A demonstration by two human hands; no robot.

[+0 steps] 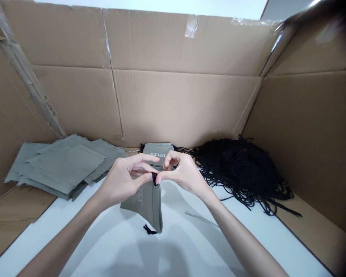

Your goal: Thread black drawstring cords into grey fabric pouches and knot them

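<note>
There it was: the gray pouch (147, 202), tilted over the counter (190, 242), contact impossible to call, with black cord (154, 178) at its upper corner. The left hand (125, 181) had a narrow pinch on that cord; the right hand (184, 173) set its thumb beside it, but whether that grip had closed couldn't be told. A black tuft (149, 230) poked out by the pouch's lower corner, so this one looked well along, its upper end seemingly unfinished. Beyond the pouch, a printed stack (158, 148) with cords, apparently done; to its left, a pile of flat pouches (66, 169), apparently waiting; to its right, a heap of cords (239, 165). Fingers hid the cord's tips and part of the stack.
</note>
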